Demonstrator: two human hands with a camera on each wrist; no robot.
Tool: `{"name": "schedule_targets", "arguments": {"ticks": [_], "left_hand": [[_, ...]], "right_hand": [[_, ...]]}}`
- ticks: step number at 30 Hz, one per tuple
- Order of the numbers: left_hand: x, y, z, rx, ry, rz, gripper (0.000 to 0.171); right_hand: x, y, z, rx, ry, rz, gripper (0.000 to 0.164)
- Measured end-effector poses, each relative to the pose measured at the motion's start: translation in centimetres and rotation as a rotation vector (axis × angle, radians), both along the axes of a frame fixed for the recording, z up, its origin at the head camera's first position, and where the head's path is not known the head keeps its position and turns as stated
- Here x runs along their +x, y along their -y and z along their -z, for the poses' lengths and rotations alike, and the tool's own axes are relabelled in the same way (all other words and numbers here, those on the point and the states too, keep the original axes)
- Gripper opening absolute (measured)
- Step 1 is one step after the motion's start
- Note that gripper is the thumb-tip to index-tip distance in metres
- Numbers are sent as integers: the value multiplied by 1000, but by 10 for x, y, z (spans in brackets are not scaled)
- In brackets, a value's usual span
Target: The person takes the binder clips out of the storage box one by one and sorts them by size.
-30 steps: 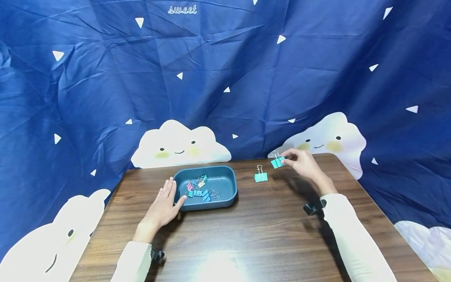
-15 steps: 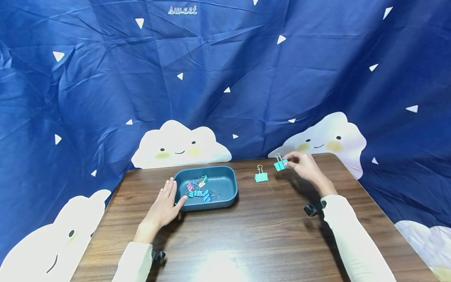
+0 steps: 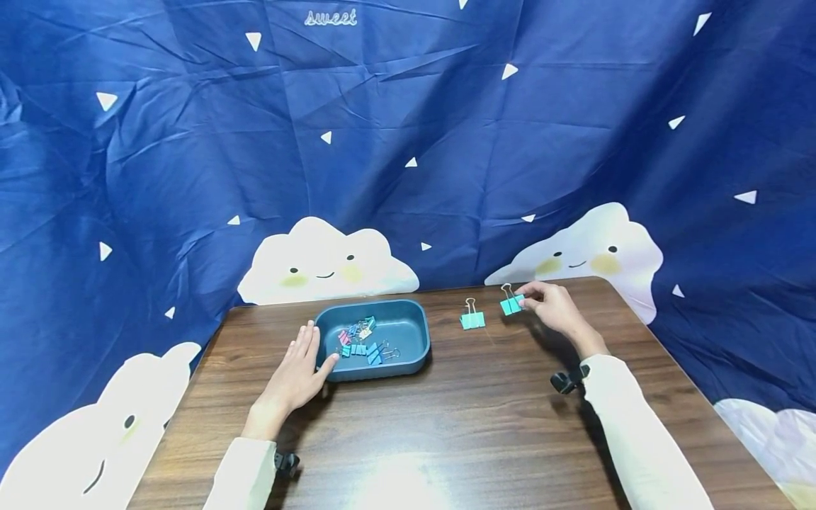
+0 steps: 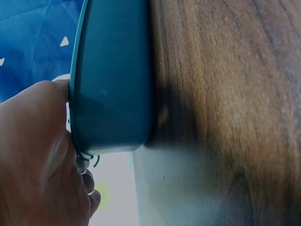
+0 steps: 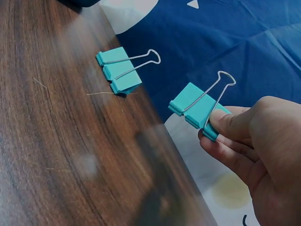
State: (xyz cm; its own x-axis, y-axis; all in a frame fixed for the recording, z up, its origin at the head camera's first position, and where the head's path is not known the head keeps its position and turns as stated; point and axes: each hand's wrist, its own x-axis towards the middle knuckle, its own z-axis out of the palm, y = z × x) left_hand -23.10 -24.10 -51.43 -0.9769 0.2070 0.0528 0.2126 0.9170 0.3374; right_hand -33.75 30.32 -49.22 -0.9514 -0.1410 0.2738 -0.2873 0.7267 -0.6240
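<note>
Pinching a turquoise binder clip (image 3: 511, 305) by its right end, thumb against fingers, the right hand (image 3: 553, 309) had it near the far edge of the table (image 3: 459, 425), wire handles up. Grip was closed down to clip thickness. Couldn't tell whether that clip touched wood. Second turquoise clip (image 3: 472, 321) sat on the tabletop between it and the blue tray (image 3: 408, 336). Left hand (image 3: 295, 370) rested on the tray's left end, fingers extended, thumb at the front corner. Small clips (image 3: 359, 350), pink, blue and teal, lay inside, mostly toward that end.
</note>
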Motion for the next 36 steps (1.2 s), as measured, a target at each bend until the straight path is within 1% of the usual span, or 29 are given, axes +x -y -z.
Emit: {"name": "schedule_targets", "arguments": {"ticks": [4,8,13,18,24,30,36], "left_hand": [[1,0,-1,3,-10,0,89],[0,-1,-1,2,0,-1,89],[-1,-1,-1,1,9,4,89],[-1,-1,-1,-9,5,6,90],[-1,-1,-1,-6,6,7,89],[-2,0,-1,-11,35,0,91],[-2,0,0,-9,42,0,92]], "right_hand": [[-2,-1,6,-12,33,3,19],[-4,-1,12,-22,47,6,19],[-8,-1,25,-22,51,14,19],[-9,-2,36,-14,77,10,19],[-10,-2,41,28,98,17,23],[-12,0,45,66,113,17,25],[-14,2,50,95,129,13,26]]}}
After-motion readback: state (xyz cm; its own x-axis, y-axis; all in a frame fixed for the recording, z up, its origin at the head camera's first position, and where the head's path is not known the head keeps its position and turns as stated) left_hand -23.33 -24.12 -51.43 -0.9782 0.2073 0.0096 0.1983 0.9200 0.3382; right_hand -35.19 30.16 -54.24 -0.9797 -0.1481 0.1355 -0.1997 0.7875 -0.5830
